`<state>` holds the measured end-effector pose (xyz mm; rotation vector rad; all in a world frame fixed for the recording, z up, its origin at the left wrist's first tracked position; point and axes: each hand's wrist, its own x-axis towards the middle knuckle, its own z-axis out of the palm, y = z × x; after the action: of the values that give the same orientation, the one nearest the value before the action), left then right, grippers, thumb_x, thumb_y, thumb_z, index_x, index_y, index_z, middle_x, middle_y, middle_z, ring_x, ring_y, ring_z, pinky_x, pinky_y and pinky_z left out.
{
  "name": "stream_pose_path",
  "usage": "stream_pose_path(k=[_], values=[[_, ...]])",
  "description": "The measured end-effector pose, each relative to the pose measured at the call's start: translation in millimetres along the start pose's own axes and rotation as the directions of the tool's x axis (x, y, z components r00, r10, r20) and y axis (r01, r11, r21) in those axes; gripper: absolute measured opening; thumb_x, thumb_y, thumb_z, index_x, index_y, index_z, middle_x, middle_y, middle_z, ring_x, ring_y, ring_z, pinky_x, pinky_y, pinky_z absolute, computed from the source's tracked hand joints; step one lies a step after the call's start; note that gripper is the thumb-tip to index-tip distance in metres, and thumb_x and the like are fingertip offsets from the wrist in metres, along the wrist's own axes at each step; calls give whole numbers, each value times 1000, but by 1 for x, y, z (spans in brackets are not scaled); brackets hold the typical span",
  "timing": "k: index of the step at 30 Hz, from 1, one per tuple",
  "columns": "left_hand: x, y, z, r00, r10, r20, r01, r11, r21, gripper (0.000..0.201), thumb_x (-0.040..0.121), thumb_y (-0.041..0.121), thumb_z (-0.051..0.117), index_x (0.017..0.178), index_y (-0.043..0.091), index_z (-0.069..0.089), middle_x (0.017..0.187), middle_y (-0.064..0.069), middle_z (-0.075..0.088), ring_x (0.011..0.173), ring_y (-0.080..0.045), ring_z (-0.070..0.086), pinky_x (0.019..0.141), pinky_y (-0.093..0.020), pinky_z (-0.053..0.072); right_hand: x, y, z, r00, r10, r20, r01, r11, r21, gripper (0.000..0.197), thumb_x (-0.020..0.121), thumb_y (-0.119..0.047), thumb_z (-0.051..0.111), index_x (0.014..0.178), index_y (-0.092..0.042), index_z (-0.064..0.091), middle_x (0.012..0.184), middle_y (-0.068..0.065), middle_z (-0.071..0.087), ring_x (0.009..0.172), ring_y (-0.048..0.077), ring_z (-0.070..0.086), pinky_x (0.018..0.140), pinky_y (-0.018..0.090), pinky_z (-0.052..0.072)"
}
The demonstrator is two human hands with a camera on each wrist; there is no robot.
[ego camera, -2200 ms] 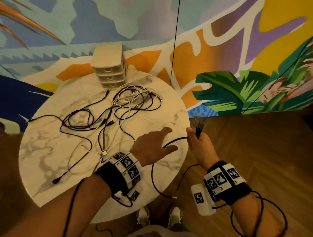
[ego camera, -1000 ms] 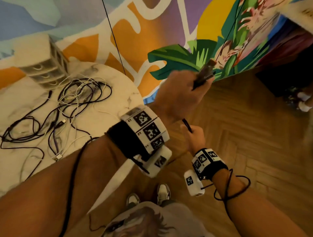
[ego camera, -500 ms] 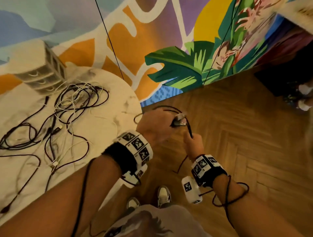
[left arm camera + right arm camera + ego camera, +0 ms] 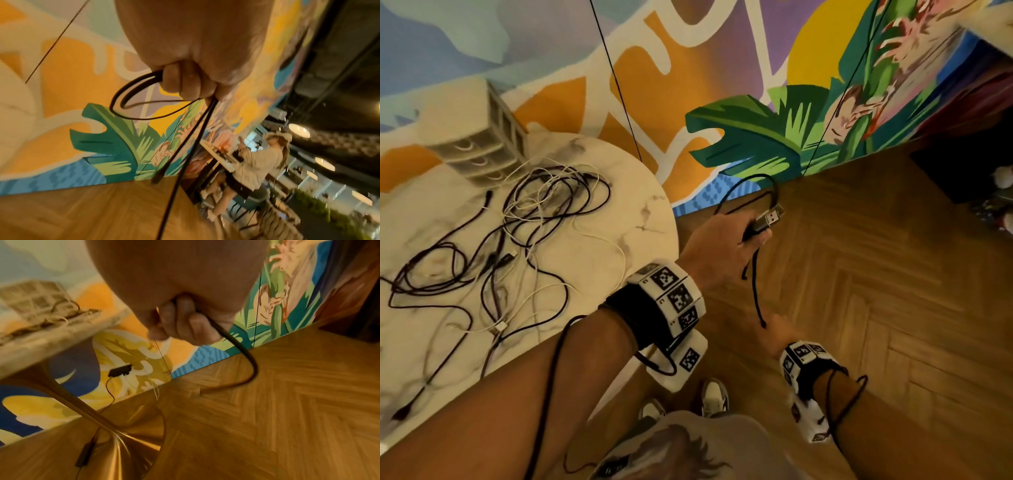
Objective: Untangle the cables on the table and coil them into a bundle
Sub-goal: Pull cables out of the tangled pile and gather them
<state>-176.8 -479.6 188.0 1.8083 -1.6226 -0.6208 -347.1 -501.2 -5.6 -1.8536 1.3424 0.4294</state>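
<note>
My left hand (image 4: 726,240) grips a black cable (image 4: 756,291) off the table's right side, above the floor. A small loop (image 4: 750,185) of it arcs over the fist and its USB plug (image 4: 768,219) sticks out to the right. In the left wrist view the curled fingers (image 4: 185,84) hold loops (image 4: 131,104) and hanging strands. My right hand (image 4: 779,330) is lower and grips the same cable's lower part; its fingers (image 4: 185,324) curl round the cable (image 4: 246,358). A tangle of black and white cables (image 4: 517,240) lies on the round marble table (image 4: 640,212).
A small beige drawer unit (image 4: 479,147) stands at the table's back edge. The table has a brass pedestal foot (image 4: 127,443). A painted wall (image 4: 722,102) lies behind, wooden floor (image 4: 876,308) to the right. A person sits at another table (image 4: 257,162) farther off.
The left hand took the plug end from the right and lifted it off to the right of the table. Loops have formed in the left fist. The right hand has slid lower along the cable.
</note>
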Motion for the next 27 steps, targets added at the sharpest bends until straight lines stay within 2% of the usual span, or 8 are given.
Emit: stream_pose_path(k=[4,7,9,12,17,21,24,27], values=[[-6,-15,11,999,-15,-45,14,999,-36,22,96,32,52,96,13,63,78,4,61,74,-13,59,61,-22,40,-6,-3,-20,996,-83,35,83,997,5,18,88,-43,59,92,-26,61,94,-3,63,86,18,61,74,31,49],[-9,-20,26,993,-120,3,120,987,-111,24,95,33,52,99,13,65,82,7,61,76,-6,58,63,-14,38,-29,-33,-39,937,-339,-89,342,832,437,52,81,-27,73,128,-21,50,120,-15,53,109,0,53,84,7,40],[-13,-22,37,985,-158,72,166,980,-114,25,95,34,52,103,13,65,86,6,62,79,-6,58,67,-16,41,-41,-55,-54,883,-426,-196,453,671,587,39,86,-17,67,122,-21,54,115,-17,58,101,-7,57,82,6,44],[-17,-24,40,973,-196,123,211,969,-125,28,97,37,47,103,16,65,94,3,68,87,-9,63,79,-28,51,-47,-74,-60,875,-412,-252,460,549,698,19,98,-13,45,86,-19,59,70,-8,59,58,1,57,57,17,47],[-11,-20,-6,993,-111,-41,100,973,-208,38,98,39,41,70,20,57,73,3,63,68,-10,58,67,-25,44,-24,-34,-27,946,-102,-307,246,843,478,44,101,-33,36,61,-19,44,54,-7,43,47,8,39,51,23,32],[-2,-12,-36,994,-48,100,96,820,-564,40,99,37,39,67,14,45,47,12,37,44,-5,33,48,-17,29,11,25,3,986,168,17,-169,973,160,26,97,-27,46,84,-8,59,85,12,64,75,27,59,74,37,50],[-4,-9,-28,987,-87,137,157,721,-675,40,99,30,40,64,11,41,46,12,35,42,-5,31,46,-19,29,12,18,-6,994,69,86,-72,997,36,36,90,-31,59,120,-11,60,122,4,59,111,26,56,94,32,45],[-14,-17,-6,970,-145,196,235,769,-595,40,95,39,45,66,11,52,51,9,43,51,-11,41,58,-31,37,-6,-23,-38,960,-278,-25,276,933,231,60,77,-39,75,130,-33,48,128,-16,47,121,7,49,100,24,40]])
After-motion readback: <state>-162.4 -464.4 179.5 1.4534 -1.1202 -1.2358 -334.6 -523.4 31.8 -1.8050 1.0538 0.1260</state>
